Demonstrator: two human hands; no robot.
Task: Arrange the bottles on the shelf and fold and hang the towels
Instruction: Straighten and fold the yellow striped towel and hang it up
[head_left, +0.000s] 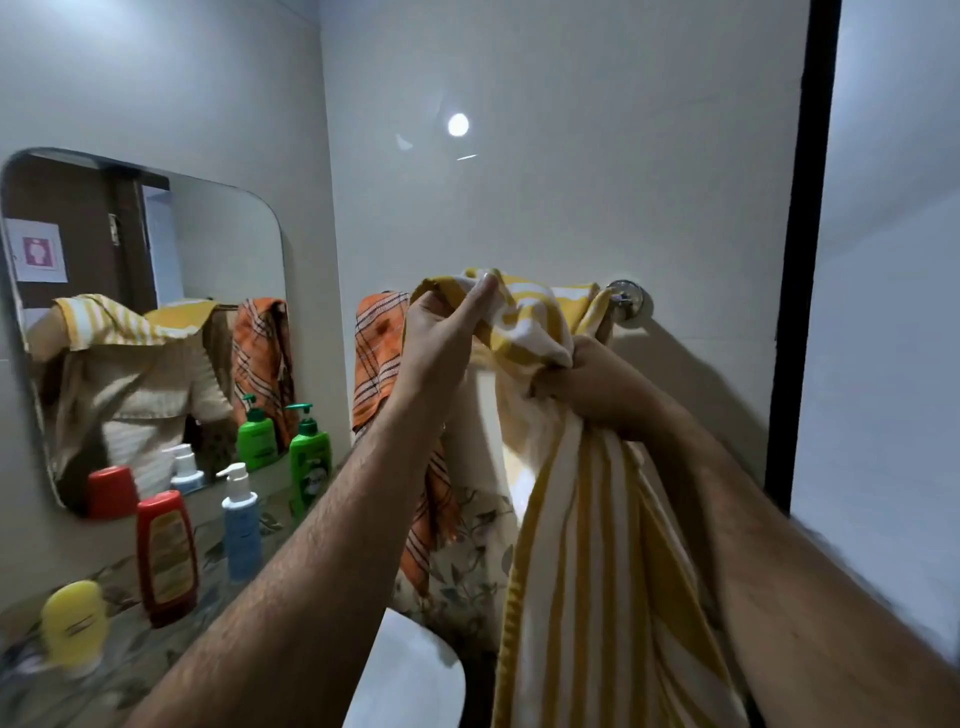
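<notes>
A yellow-and-white striped towel (587, 545) is draped over the wall towel rail, whose chrome end mount (628, 302) shows at the right. My left hand (441, 338) pinches the towel's top edge at the rail. My right hand (597, 384) grips a bunched part of the same towel just below the rail. An orange checked towel (376, 358) hangs on the rail to the left. On the shelf (130, 670) stand a green pump bottle (309, 462), a blue pump bottle (241, 525), a red bottle (166, 558) and a yellow bottle (75, 629).
A rounded mirror (208, 244) hangs above the shelf and reflects the bottles and towels. A white basin rim (415, 680) lies below my arms. A floral cloth (467, 561) hangs under the rail. A black door frame (800, 260) runs down the right.
</notes>
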